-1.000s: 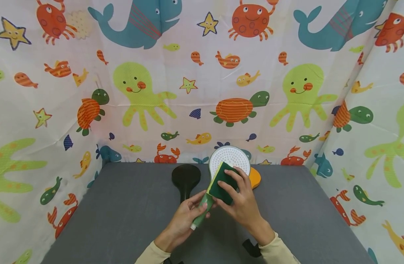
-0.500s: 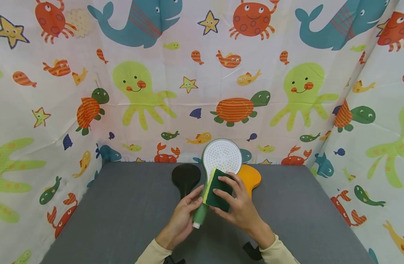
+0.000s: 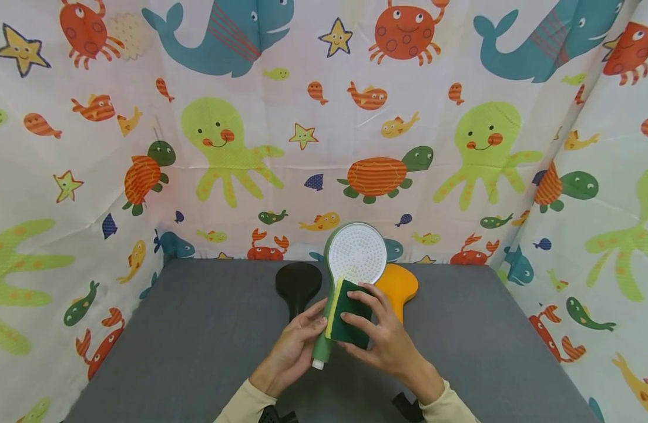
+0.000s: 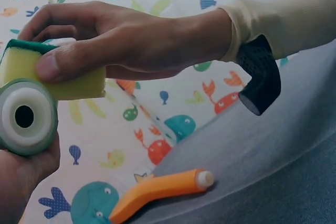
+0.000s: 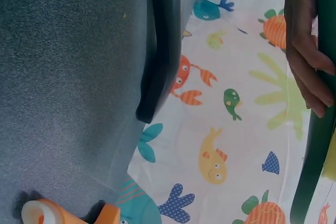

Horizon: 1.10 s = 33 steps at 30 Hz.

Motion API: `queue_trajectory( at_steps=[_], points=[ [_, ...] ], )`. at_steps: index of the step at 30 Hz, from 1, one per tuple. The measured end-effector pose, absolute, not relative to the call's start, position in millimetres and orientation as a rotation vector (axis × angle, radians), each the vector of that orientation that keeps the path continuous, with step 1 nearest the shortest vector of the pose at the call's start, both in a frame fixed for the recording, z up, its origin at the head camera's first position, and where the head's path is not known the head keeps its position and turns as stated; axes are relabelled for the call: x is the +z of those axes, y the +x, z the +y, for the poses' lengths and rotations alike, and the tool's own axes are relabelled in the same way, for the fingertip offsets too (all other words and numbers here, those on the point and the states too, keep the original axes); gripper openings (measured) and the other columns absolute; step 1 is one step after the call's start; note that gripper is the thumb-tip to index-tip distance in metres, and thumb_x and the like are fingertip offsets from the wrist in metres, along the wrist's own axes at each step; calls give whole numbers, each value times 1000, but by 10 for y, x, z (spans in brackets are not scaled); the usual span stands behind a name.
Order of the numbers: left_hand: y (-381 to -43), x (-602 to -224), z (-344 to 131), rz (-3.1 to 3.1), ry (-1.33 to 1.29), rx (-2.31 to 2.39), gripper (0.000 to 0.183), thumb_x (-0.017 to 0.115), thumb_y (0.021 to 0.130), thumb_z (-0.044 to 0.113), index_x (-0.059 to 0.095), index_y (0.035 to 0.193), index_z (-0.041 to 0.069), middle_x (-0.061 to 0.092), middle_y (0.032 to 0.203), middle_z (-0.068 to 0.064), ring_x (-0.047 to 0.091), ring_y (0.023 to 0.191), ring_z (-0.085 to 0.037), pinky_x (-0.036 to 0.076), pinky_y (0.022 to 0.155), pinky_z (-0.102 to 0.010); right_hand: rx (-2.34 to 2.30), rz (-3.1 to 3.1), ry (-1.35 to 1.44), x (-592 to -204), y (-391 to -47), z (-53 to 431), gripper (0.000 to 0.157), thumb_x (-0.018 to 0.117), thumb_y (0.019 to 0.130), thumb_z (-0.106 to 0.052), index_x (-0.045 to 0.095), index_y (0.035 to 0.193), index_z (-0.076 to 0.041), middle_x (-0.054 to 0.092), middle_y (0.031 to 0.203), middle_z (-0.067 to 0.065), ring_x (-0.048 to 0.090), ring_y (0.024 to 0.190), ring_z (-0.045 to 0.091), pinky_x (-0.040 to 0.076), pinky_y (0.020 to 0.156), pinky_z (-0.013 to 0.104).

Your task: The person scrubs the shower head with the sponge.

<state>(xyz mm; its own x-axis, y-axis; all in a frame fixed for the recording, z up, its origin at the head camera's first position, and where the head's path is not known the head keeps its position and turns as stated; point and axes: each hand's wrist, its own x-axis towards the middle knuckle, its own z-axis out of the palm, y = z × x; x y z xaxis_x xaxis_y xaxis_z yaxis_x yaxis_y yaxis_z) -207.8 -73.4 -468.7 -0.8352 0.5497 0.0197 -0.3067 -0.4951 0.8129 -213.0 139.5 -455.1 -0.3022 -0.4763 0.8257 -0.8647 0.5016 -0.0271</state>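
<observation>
My left hand [image 3: 294,348] grips the handle of a green shower head [image 3: 357,252], whose round white spray face is turned toward me. The shower head is tilted slightly to the right, its white-tipped handle end [image 4: 25,116] pointing at the left wrist camera. My right hand [image 3: 388,343] pinches a sponge [image 3: 351,320] with a dark green scouring side and a yellow side. The yellow side lies against the handle just below the spray face. In the right wrist view, fingers of my left hand [image 5: 307,51] wrap the green handle [image 5: 318,140].
A black shower head [image 3: 298,284] lies on the grey table [image 3: 207,341] left of the hands. Behind the right hand lies an orange shower head [image 3: 399,283]. A curtain [image 3: 324,194] printed with sea animals stands around the back and sides.
The shower head has turned more upright, and its spray face has moved left and up. My right hand has brought the sponge slightly down and left along the shower head.
</observation>
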Motion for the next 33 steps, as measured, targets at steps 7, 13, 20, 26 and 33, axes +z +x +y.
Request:
queue_trajectory(
  at_steps=[7, 13, 20, 26, 33],
  points=[
    [-2099, -4695, -708, 1169, 396, 2342, 53, 40, 106, 16, 24, 156, 12, 30, 160, -6, 47, 134, -10, 44, 106, -26, 670, -1911, 1170, -4586, -2104, 1365, 39, 64, 91, -47, 66, 116, -18, 53, 134, 18, 44, 126, 39, 36, 114, 31],
    [-2117, -4673, -701, 1153, 384, 2376, 54, 41, 106, 17, 22, 156, 12, 24, 162, -8, 45, 136, -11, 44, 107, -28, 689, -1925, 1174, -4619, -2053, 1332, 39, 65, 91, -48, 65, 117, -19, 53, 135, 17, 44, 126, 37, 40, 111, 30],
    [-2166, -4638, -698, 1076, 409, 2471, 52, 36, 107, 12, 21, 157, 13, 21, 163, -8, 43, 139, -12, 41, 110, -27, 728, -1923, 1184, -4657, -2006, 1286, 41, 67, 90, -47, 65, 118, -18, 52, 135, 18, 44, 126, 37, 43, 109, 32],
    [-2169, -4616, -710, 1022, 409, 2501, 50, 28, 108, 9, 18, 157, 15, 17, 165, -7, 46, 137, -10, 41, 110, -26, 711, -1945, 1176, -4661, -1962, 1259, 41, 68, 89, -48, 64, 119, -19, 52, 136, 16, 44, 127, 36, 51, 99, 40],
    [-2159, -4631, -705, 963, 395, 2490, 51, 26, 108, 10, 16, 158, 17, 17, 165, -3, 40, 141, -10, 39, 112, -27, 706, -1977, 1153, -4633, -1993, 1270, 41, 67, 89, -49, 64, 119, -21, 52, 138, 14, 44, 129, 35, 47, 106, 36]
  ],
)
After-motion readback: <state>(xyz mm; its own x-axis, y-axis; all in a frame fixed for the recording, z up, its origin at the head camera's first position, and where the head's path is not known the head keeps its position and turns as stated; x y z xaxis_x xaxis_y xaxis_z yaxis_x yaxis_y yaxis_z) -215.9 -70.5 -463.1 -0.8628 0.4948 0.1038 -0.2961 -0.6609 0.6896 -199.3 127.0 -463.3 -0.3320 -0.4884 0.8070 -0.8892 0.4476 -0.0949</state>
